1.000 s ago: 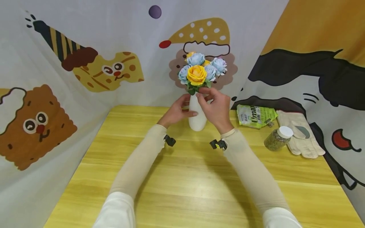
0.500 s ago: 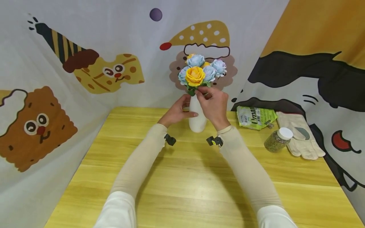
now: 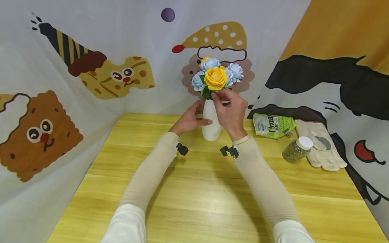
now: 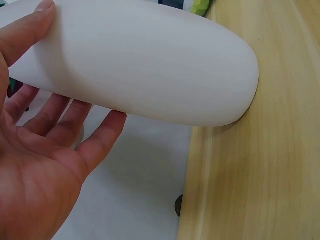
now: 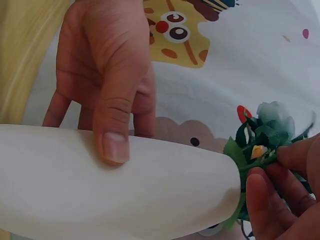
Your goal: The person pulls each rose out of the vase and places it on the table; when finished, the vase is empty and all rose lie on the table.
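Observation:
A white vase [image 3: 211,125] stands upright near the table's back edge, filled with blue and yellow artificial roses. My left hand [image 3: 190,118] holds it from the left side, thumb across the front and fingers behind, as the left wrist view shows on the vase's smooth body [image 4: 150,65]. Just above the vase's mouth, my right hand [image 3: 231,109] pinches a green stem [image 5: 262,161] between thumb and fingers. The large yellow rose [image 3: 215,78] sits right above those fingertips, in front of the blue roses [image 3: 198,82]. The lower stems are hidden inside the vase.
To the right on the wooden table [image 3: 194,195] lie a green packet [image 3: 271,125] and white work gloves [image 3: 322,145]. A white-lidded jar [image 3: 296,150] stands beside them. A cartoon-printed cloth [image 3: 146,30] hangs behind the table.
The front yellow rose has shifted slightly right and up, and now covers part of the blue roses. My right fingers moved along with it. My left hand keeps its hold on the vase.

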